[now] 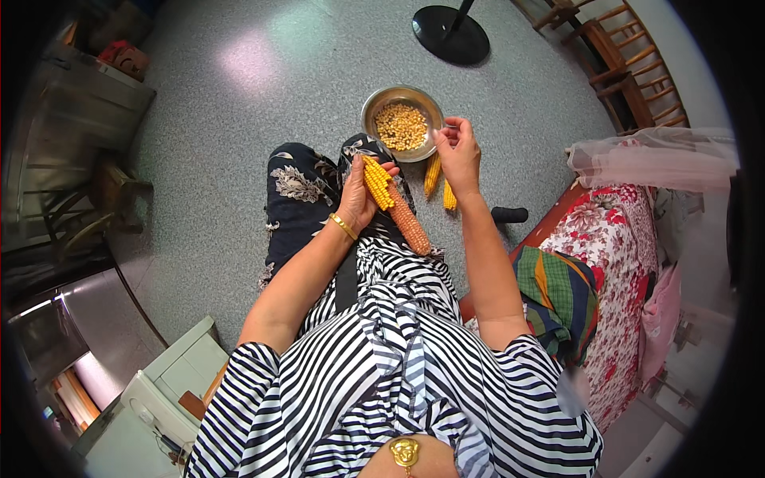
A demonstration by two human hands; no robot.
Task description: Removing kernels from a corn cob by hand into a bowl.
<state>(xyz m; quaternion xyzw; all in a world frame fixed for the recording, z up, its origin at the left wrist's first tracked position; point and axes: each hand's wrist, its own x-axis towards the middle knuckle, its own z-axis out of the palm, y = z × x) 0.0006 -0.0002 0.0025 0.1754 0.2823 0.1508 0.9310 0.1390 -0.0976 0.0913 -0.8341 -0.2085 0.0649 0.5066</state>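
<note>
My left hand (357,197) holds a dried corn cob over my lap. Yellow kernels (376,182) still cover one side and its upper end, while the lower stretch is bare reddish cob (409,227). At the right rim of a metal bowl (372,103) is my right hand (460,152), its fingers loosely curled and the thumb apart from them. I see nothing held in it, though part of the palm is hidden. Loose corn kernels (401,125) lie in the bowl on the floor. Two yellow ears of corn, one left (432,176) and one right (450,196), lie below the bowl, partly covered by my right hand and forearm.
A black round stand base (451,36) is on the speckled floor (239,119) beyond the bowl. To the right is a bed with a floral cover (621,239) and a folded plaid cloth (556,293). Wooden chairs (627,77) line the far right wall. A pale cabinet (185,358) stands at lower left.
</note>
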